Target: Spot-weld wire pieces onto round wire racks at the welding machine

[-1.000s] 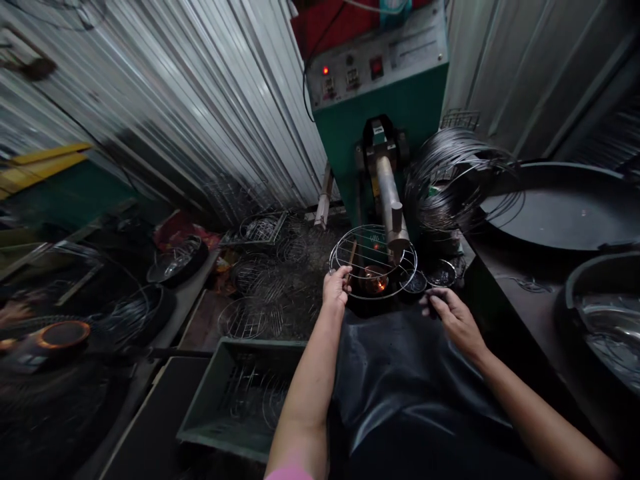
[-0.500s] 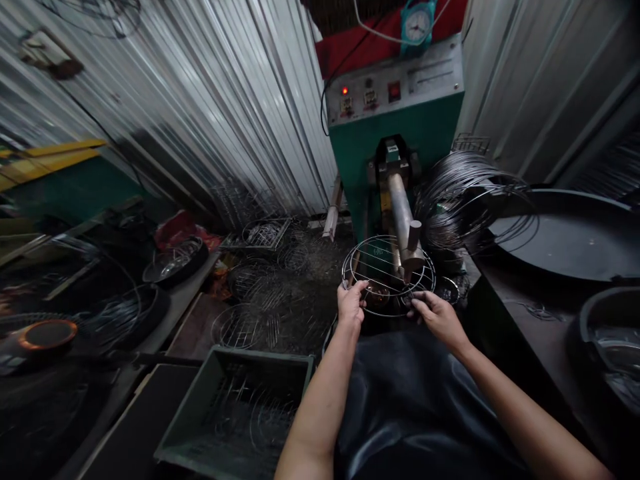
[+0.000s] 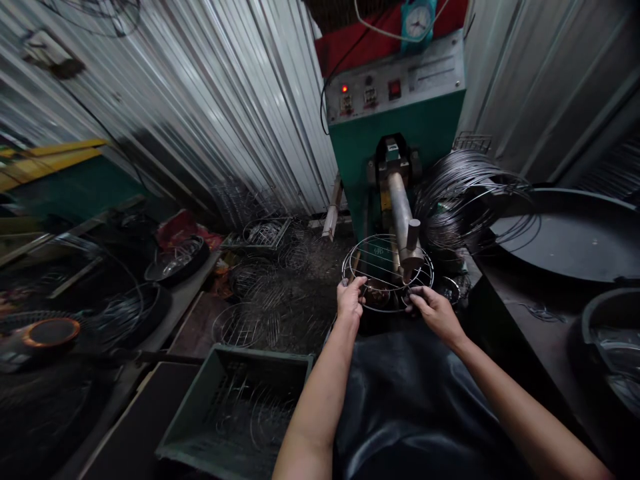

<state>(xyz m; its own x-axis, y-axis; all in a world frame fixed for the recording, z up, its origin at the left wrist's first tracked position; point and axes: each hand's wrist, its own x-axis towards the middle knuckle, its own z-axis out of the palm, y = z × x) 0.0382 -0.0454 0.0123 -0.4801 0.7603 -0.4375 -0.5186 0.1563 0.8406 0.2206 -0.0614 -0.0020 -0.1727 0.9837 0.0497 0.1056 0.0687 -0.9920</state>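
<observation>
A round wire rack point(image 3: 376, 272), with thin parallel bars inside double rings, is held almost level beneath the arm of a green spot-welding machine point(image 3: 400, 120). My left hand point(image 3: 351, 300) is closed on the rack's near left rim, thumb on top. At the near right rim, my right hand point(image 3: 434, 311) is closed in a pinch; whether a small extra piece sits in those fingertips I cannot make out. The metal electrode arm point(image 3: 403, 213) comes down over the rack's right side, its tip close to my right fingertips. The exact contact there is hard to see.
A green plastic crate point(image 3: 235, 427) with wire pieces stands at lower left. Wire racks lie on the dark floor point(image 3: 320, 287). Coiled wire point(image 3: 470, 200) hangs right of the machine, beside a large black tray point(image 3: 565, 233) and a black tub point(image 3: 610, 347). A clock point(image 3: 417, 23) tops the machine.
The rack has shifted very slightly, its right side now a little higher and further left, with my right hand following. My left hand keeps its hold on the rim.
</observation>
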